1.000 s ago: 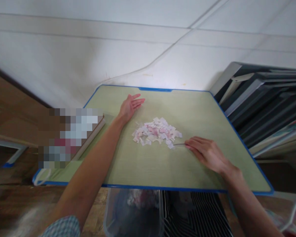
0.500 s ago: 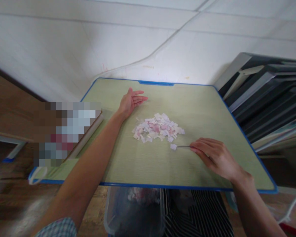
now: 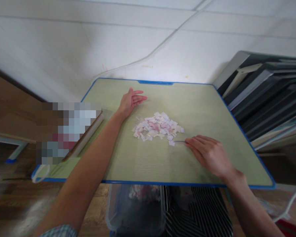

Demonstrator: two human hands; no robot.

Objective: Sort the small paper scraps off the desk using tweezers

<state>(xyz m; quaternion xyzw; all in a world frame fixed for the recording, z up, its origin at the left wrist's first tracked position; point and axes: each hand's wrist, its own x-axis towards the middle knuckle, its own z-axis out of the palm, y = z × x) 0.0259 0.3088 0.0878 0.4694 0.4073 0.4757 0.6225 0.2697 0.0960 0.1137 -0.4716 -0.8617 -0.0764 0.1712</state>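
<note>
A loose pile of small white and pinkish paper pieces [image 3: 158,126] lies on the pale green tabletop [image 3: 138,161]. My right hand [image 3: 207,151] is closed on a thin dark rod [image 3: 179,142], too slender to name more closely. The rod's tip meets a small white paper piece [image 3: 172,143] at the near right edge of the pile. Beyond the pile to the left, my left hand [image 3: 131,102] rests with its fingers stretched out and partly apart. A faint thin line shows by its fingertips, too small to make out.
Left on the table is a board-like object [image 3: 85,136], mostly blurred out. Below the front edge, a clear plastic bin [image 3: 135,217] holds more pale scraps. Dark folded panels [image 3: 266,89] lean at the right. A white cable [image 3: 162,44] runs along the wall.
My right hand has moved slightly left and away from me, bringing the rod and the paper piece at its tip against the pile. My left hand stays in place.
</note>
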